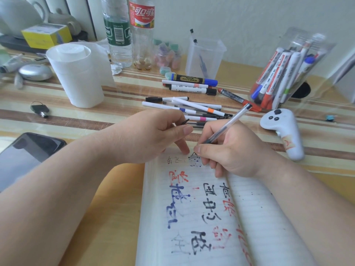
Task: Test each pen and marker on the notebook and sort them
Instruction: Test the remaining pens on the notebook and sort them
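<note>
My right hand (230,150) is clamped on a clear gel pen (224,127), thumb and fingers pinching the dark grip just above the tip, which touches the top of the notebook (259,217) page beside some blue dots. The pen looks light, stiff and smooth-barrelled, so I judge that low grip section the best hold; higher up it would likely slip. My left hand (149,135) pinches a small black piece, probably the cap (185,121), while one fingertip presses the soft page flat. The untested pile of pens (192,108) lies on the table (115,198) at twelve o'clock from my hands, and the clear jar of markers (284,73) stands at two o'clock.
</note>
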Demonstrator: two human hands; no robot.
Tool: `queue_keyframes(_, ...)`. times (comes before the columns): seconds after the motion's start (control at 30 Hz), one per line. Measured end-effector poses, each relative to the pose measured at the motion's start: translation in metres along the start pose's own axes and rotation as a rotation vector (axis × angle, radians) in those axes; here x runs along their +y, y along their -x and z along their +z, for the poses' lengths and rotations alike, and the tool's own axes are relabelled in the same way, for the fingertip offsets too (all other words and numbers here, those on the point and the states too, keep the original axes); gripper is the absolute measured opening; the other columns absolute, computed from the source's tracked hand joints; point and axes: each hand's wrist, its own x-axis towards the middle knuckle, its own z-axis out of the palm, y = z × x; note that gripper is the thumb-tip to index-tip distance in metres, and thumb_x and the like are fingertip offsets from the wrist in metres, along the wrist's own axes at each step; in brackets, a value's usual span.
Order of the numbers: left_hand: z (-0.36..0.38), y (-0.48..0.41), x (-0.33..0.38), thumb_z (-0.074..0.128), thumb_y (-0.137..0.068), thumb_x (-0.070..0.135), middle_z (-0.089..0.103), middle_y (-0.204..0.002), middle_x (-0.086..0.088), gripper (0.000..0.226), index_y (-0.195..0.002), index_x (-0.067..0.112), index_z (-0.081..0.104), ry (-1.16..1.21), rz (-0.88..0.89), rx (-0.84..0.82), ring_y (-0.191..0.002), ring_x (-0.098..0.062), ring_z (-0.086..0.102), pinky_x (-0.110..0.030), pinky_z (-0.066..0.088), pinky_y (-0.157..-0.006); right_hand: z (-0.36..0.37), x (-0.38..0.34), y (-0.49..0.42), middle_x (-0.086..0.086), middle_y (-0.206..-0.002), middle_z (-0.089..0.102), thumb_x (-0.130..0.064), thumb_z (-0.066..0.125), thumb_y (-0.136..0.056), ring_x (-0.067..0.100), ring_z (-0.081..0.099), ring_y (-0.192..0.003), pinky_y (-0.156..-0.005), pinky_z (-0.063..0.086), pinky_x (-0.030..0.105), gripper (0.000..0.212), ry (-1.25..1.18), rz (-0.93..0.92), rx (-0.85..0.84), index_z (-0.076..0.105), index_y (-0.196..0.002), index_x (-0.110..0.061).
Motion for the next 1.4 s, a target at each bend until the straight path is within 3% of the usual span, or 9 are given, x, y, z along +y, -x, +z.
queue_keyframes(0.17, 0.000, 0.001, 0.000, 0.044, -0.102, 0.047, 0.073, -0.085, 0.030, 0.027, -0.090, 0.025, 0.055, 0.000, 0.003, 0.001, -0.072, -0.027, 0.061, -0.050, 0.054, -0.077, 0.000, 0.001, -0.003, 0.010, -0.057, 0.062, 0.001, 0.063, -0.088, 0.021, 0.056, -0.041, -0.039, 0.044, 0.028, 0.013, 0.034, 0.025, 0.038, 0.060, -0.078, -0.006)
queue_keyframes(0.5, 0.000, 0.001, 0.001, 0.045, -0.102, 0.045, 0.074, -0.086, 0.029, 0.026, -0.090, 0.025, 0.056, -0.002, 0.000, -0.002, -0.068, -0.021, 0.061, -0.048, 0.055, -0.078, -0.003, 0.003, 0.001, 0.014, -0.061, 0.065, 0.000, 0.070, -0.089, 0.017, 0.057, -0.045, -0.041, 0.046, 0.028, 0.016, -0.023, -0.055, -0.022, 0.064, -0.075, -0.006)
queue_keyframes(0.77, 0.001, -0.001, 0.002, 0.045, -0.102, 0.045, 0.074, -0.085, 0.029, 0.023, -0.091, 0.027, 0.056, -0.004, -0.019, -0.006, -0.061, -0.005, 0.056, -0.041, 0.056, -0.078, -0.002, 0.003, -0.001, 0.010, -0.057, 0.062, 0.003, 0.065, -0.089, 0.018, 0.056, -0.043, -0.039, 0.046, 0.027, 0.016, -0.030, -0.020, -0.004, 0.061, -0.076, -0.005)
queue_keyframes(0.93, 0.001, 0.000, 0.002, 0.046, -0.102, 0.044, 0.074, -0.085, 0.029, 0.024, -0.090, 0.026, 0.055, -0.003, -0.009, -0.001, -0.067, -0.020, 0.061, -0.046, 0.055, -0.077, -0.002, 0.004, -0.001, 0.010, -0.056, 0.061, 0.005, 0.065, -0.088, 0.017, 0.055, -0.042, -0.038, 0.045, 0.026, 0.017, -0.015, -0.020, -0.003, 0.061, -0.074, -0.004)
queue_keyframes(1.13, 0.001, 0.000, 0.003, 0.047, -0.102, 0.045, 0.073, -0.084, 0.031, 0.024, -0.090, 0.026, 0.055, -0.014, 0.002, -0.003, -0.069, -0.023, 0.062, -0.047, 0.055, -0.077, -0.003, 0.008, -0.001, 0.012, -0.059, 0.064, -0.001, 0.069, -0.091, 0.027, 0.057, -0.045, -0.039, 0.047, 0.029, 0.017, -0.084, -0.039, -0.011, 0.062, -0.076, -0.007)
queue_keyframes(1.23, 0.000, 0.001, 0.003, 0.048, -0.101, 0.046, 0.072, -0.084, 0.031, 0.022, -0.089, 0.029, 0.054, -0.017, -0.001, -0.010, -0.071, -0.026, 0.062, -0.048, 0.054, -0.077, -0.003, 0.008, -0.002, 0.012, -0.059, 0.064, -0.001, 0.069, -0.089, 0.023, 0.057, -0.043, -0.038, 0.046, 0.028, 0.016, -0.054, -0.050, -0.019, 0.062, -0.076, -0.006)
queue_keyframes(1.4, -0.001, 0.002, 0.004, 0.056, -0.093, 0.053, 0.072, -0.083, 0.032, 0.022, -0.092, 0.031, 0.055, -0.017, -0.027, -0.034, -0.071, -0.020, 0.063, -0.046, 0.055, -0.078, -0.005, 0.014, -0.004, 0.016, -0.057, 0.059, -0.011, 0.069, -0.076, 0.024, 0.052, -0.044, -0.036, 0.042, 0.024, 0.009, -0.288, -0.028, -0.017, 0.062, -0.072, -0.006)
